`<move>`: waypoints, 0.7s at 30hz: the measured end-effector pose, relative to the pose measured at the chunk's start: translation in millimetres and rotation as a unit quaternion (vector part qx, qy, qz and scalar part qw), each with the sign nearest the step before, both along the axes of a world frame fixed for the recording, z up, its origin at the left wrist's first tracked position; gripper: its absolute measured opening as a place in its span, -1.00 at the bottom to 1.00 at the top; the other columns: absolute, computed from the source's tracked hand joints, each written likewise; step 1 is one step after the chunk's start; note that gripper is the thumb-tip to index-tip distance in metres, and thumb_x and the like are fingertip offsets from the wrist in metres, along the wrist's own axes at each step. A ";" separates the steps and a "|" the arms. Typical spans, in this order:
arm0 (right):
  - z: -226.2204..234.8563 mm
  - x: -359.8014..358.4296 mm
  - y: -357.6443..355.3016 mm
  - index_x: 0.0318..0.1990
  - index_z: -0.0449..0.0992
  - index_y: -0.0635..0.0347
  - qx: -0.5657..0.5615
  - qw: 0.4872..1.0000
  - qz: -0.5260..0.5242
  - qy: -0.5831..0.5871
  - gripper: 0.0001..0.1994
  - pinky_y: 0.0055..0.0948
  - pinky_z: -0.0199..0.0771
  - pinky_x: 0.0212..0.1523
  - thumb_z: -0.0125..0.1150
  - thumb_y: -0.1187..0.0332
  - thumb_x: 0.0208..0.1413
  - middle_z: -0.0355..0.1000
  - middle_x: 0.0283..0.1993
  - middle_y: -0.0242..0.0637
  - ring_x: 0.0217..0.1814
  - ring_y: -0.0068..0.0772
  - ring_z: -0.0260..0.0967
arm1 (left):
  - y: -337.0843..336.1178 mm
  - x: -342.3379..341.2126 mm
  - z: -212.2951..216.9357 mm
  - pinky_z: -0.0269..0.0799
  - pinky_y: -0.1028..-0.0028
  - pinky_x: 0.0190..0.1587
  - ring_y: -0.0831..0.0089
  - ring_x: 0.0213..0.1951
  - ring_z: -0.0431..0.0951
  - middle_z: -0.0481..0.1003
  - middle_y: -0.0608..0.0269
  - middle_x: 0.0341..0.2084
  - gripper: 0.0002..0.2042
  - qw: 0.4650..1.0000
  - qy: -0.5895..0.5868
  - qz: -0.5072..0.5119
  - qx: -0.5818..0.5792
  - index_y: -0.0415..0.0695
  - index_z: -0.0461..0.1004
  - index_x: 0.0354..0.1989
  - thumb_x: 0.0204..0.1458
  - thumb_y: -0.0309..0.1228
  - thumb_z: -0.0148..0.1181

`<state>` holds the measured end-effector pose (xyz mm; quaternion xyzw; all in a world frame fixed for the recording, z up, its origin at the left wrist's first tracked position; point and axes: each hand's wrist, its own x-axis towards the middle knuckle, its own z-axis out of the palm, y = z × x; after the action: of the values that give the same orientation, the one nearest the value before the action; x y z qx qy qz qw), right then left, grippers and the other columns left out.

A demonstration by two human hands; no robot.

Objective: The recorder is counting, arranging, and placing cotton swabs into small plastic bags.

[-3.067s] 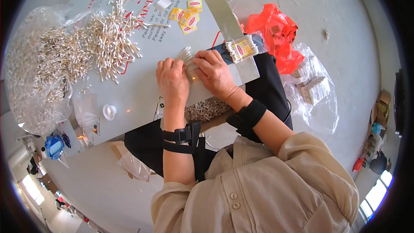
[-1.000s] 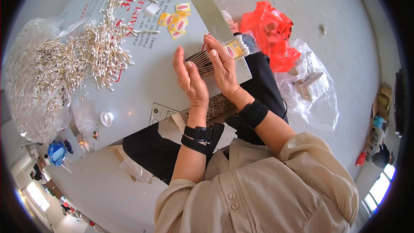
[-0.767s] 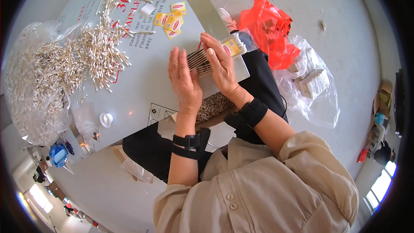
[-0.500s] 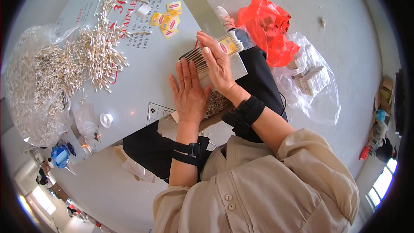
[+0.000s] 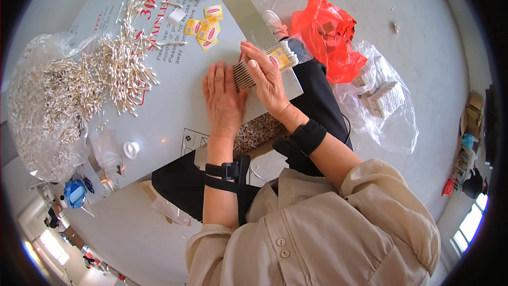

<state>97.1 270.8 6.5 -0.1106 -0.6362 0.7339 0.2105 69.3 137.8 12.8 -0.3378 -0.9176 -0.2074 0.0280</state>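
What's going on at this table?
A person has both bare hands at a row of cotton swabs. The left hand is palm down at its left end; the right hand lies across it. Beyond the right hand, swab tips and a yellow card show. To the left, loose swabs lie beside a clear plastic bag of more; further yellow cards lie ahead.

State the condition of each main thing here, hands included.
Row of white-tipped cotton swabs: aligned
Left hand: open, palm down
Right hand: open, across that row
Small yellow rectangular cards: loose, some overlapping
Clear plastic bag at left: open, white cotton swabs spilling out
Red plastic bag: crumpled
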 end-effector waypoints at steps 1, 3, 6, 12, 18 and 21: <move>0.4 0.3 0.1 0.18 0.39 0.31 -0.002 1.000 -0.001 0.000 -0.65 -0.35 0.13 0.33 -0.05 0.32 0.36 0.25 0.32 -0.02 0.42 -0.18 0.13 | 0.7 0.1 1.4 -0.05 0.05 0.39 -0.06 0.38 0.06 0.15 -0.12 0.31 -0.29 1.000 -0.006 -0.003 0.011 -0.30 0.10 0.32 0.01 -0.34 0.26; 0.9 1.0 0.7 0.18 0.38 0.32 -0.002 1.000 0.001 -0.004 -0.65 -0.36 0.13 0.33 -0.05 0.32 0.36 0.24 0.33 -0.02 0.42 -0.18 0.13 | 3.6 1.4 1.2 -0.03 0.08 0.38 -0.07 0.37 0.06 0.13 -0.13 0.32 -0.31 1.000 -0.012 -0.006 0.022 -0.31 0.09 0.33 0.05 -0.35 0.23; 4.4 0.3 3.4 0.19 0.38 0.32 0.005 1.000 0.007 -0.007 -0.64 -0.36 0.13 0.33 -0.05 0.31 0.36 0.23 0.34 -0.02 0.42 -0.18 0.13 | 10.7 5.7 -2.4 0.00 0.13 0.38 -0.03 0.37 0.07 0.09 -0.13 0.34 -0.40 0.961 -0.091 0.090 0.246 -0.32 0.06 0.35 0.21 -0.31 0.08; 2.9 -6.3 1.9 0.22 0.35 0.32 0.029 0.999 0.015 -0.017 -0.62 -0.39 0.13 0.33 -0.09 0.28 0.38 0.22 0.35 -0.07 0.39 -0.27 0.14 | 29.5 -5.8 -9.1 0.03 0.19 0.38 0.12 0.38 0.08 0.07 -0.09 0.35 -0.48 0.848 -0.166 0.171 0.473 -0.31 0.04 0.36 0.35 -0.23 -0.18; -1.7 -5.0 -0.1 0.22 0.35 0.33 0.049 0.999 0.008 -0.018 -0.62 -0.44 0.18 0.30 -0.11 0.28 0.40 0.22 0.36 -0.14 0.31 -0.41 0.20 | 31.4 -8.0 -8.7 0.01 0.20 0.39 0.15 0.37 0.12 0.10 -0.09 0.34 -0.49 0.817 -0.203 0.152 0.518 -0.31 0.05 0.37 0.34 -0.26 -0.18; -0.9 -4.4 3.7 0.22 0.35 0.33 0.022 1.000 0.007 -0.001 -0.62 -0.45 0.19 0.29 -0.11 0.29 0.39 0.21 0.36 -0.15 0.31 -0.42 0.20 | 24.3 -8.1 -7.0 -0.04 0.21 0.41 0.15 0.35 0.14 0.17 -0.13 0.30 -0.50 0.759 -0.225 0.170 0.587 -0.31 0.12 0.34 0.31 -0.29 -0.11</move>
<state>92.7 274.5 5.5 -0.1023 -0.6533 0.7211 0.2068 61.3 162.1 5.8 -0.0373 -0.6380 -0.7676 0.0481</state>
